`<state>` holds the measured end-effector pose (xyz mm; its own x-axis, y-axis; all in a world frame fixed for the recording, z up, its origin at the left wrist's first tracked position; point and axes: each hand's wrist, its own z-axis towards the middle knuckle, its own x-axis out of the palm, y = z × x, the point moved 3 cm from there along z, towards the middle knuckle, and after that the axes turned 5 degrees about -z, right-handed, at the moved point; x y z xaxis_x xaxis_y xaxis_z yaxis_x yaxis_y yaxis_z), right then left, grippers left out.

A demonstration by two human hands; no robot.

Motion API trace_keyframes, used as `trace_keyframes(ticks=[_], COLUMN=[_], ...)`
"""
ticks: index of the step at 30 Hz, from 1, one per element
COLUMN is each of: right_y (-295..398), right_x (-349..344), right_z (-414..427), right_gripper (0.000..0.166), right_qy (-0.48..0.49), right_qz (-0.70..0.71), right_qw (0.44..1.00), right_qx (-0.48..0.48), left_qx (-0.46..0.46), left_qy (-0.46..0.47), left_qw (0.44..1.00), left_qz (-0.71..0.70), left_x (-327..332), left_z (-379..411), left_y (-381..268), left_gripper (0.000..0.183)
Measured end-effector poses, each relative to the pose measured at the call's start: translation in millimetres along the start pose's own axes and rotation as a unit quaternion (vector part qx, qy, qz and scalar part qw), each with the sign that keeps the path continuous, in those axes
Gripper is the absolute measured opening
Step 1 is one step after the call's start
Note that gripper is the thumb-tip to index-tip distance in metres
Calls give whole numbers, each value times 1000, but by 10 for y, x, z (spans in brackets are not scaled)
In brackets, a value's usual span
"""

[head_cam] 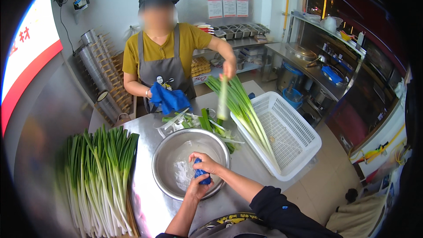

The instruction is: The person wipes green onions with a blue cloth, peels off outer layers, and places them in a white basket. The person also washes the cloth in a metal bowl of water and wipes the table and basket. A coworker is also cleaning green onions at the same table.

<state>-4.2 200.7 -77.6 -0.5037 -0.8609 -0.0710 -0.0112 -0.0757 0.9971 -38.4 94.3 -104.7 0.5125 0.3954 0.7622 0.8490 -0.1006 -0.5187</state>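
Note:
A blue cloth is bunched between my two hands, over a steel basin with water in it. My left hand grips the cloth's lower end. Around its upper end my right hand is closed. Scallion trimmings lie behind the basin on the metal table. A big pile of scallions rests at the left. More long scallions lean over the near side of a white plastic basket at the right.
Across the table stands a person in a grey apron, holding another blue cloth and a blurred scallion stalk. Egg trays sit on a shelf behind. A steel counter with pots runs along the right.

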Motion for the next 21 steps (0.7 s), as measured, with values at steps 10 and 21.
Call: trace_keyframes(ticks=[10,21], right_y=[-247,72], right_x=[299,255], right_z=[132,-117], right_gripper=[38,54], right_qy=[-22,144], right_qz=[-431,494], right_qw=[891,850], right_qx=[142,110], left_qx=[177,-6], left_qy=[-203,87], left_qw=[859,961], left_qz=[435,-263], left_x=[-576,132], left_z=[359,-37], left_y=[202,27], left_gripper=[21,36])
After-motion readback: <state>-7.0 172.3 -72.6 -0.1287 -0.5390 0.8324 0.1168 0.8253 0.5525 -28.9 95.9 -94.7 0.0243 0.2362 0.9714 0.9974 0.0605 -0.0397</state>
